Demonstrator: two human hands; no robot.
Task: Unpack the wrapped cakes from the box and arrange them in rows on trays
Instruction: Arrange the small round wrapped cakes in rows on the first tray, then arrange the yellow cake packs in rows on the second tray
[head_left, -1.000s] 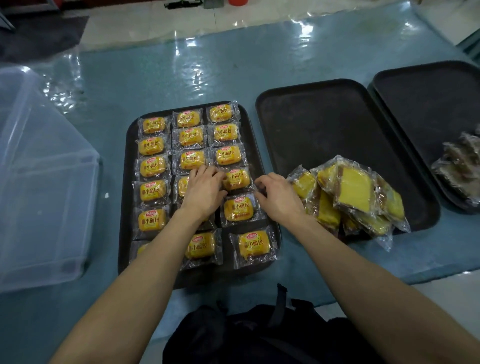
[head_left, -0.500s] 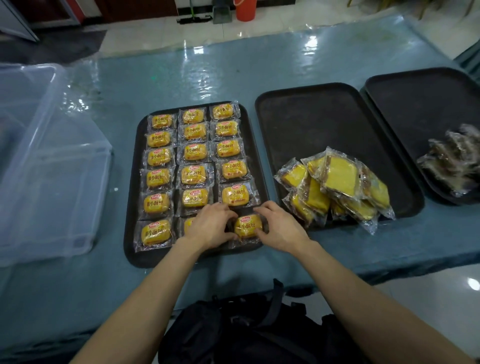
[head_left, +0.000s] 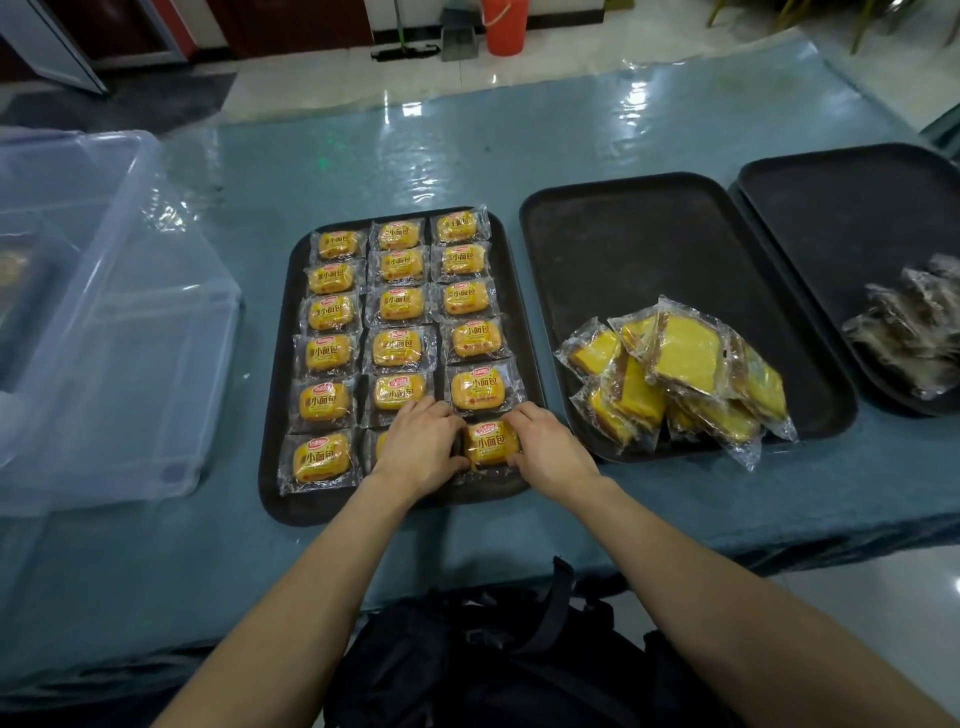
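Well left of the tray, a clear box stands on the blue tabletop. The tray carries wrapped yellow cakes in three columns of six. At its near edge our left hand lies over the middle cake of the nearest row, fingers curled, thumb against the left side of the corner cake. Our right hand meets that cake from the other side, its fingers curled narrowly round the wrapper's right edge. The corner cake sits pinched between both hands in the tray's near right corner. Just right of the tray, a second tray holds a loose pile of slices. Further right, a third tray holds dark packets. Nearer us than the tray lies a black bag.
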